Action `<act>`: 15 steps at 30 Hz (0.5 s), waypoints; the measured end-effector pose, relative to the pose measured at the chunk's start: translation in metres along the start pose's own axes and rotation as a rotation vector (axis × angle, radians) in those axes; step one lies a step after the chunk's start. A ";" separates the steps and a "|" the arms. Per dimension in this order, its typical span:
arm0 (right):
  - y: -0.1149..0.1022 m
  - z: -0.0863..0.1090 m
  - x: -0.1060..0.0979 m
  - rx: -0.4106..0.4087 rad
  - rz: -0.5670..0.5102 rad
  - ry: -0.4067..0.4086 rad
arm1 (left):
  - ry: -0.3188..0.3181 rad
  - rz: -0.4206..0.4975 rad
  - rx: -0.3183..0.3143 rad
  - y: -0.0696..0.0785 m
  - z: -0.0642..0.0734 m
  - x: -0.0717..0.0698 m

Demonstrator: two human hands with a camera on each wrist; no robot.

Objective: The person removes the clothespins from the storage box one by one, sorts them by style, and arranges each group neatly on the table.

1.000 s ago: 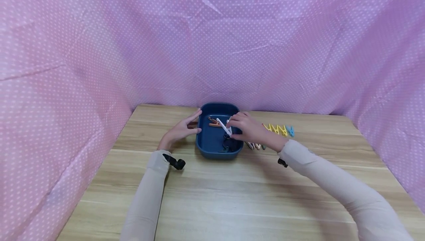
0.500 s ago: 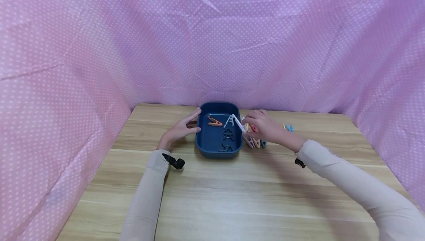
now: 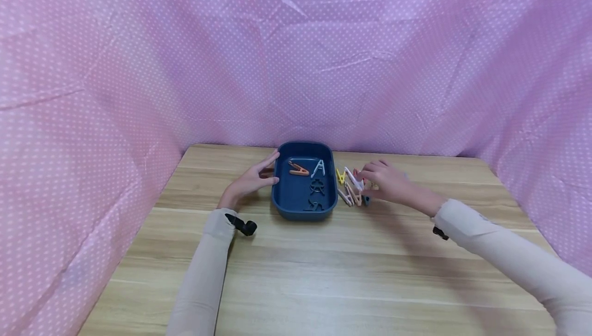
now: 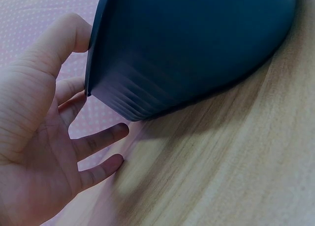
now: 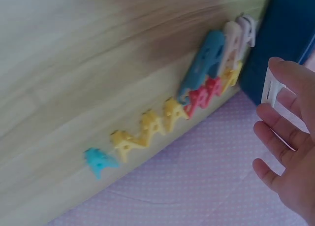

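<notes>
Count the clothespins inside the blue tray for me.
4 in the blue tray: an orange clothespin at the far left, a white clothespin at the far right, and two dark clothespins, one mid-right, one near the front wall. More dark ones could blend in.

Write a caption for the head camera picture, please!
Left hand steadies a blue tray of clothespins while the right hand reaches the colourful clothespins beside it.

Pink dotted cloth walls a wooden table — nothing more.
</notes>
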State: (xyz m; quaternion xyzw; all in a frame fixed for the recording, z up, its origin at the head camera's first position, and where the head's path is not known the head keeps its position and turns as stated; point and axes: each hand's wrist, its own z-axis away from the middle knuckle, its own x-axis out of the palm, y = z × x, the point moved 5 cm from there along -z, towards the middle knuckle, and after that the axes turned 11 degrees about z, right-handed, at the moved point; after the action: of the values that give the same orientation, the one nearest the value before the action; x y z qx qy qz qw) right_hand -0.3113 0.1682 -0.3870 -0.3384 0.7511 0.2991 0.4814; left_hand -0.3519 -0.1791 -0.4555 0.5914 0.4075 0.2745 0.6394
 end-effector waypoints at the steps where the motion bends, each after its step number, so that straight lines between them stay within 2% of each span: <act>1: 0.002 0.003 0.000 0.003 0.008 -0.009 | -0.001 0.004 -0.004 0.002 0.000 0.001; 6: 0.009 0.015 0.001 0.026 0.042 -0.064 | -0.007 0.019 -0.014 0.009 0.002 0.003; 15: 0.022 0.039 0.004 0.059 0.071 -0.165 | 0.004 0.004 -0.007 -0.004 -0.002 -0.002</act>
State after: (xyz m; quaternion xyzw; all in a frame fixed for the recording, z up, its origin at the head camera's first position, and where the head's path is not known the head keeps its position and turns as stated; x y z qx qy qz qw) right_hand -0.3095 0.2101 -0.4014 -0.2716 0.7288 0.3206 0.5407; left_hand -0.3547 -0.1802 -0.4588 0.5895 0.4069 0.2782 0.6400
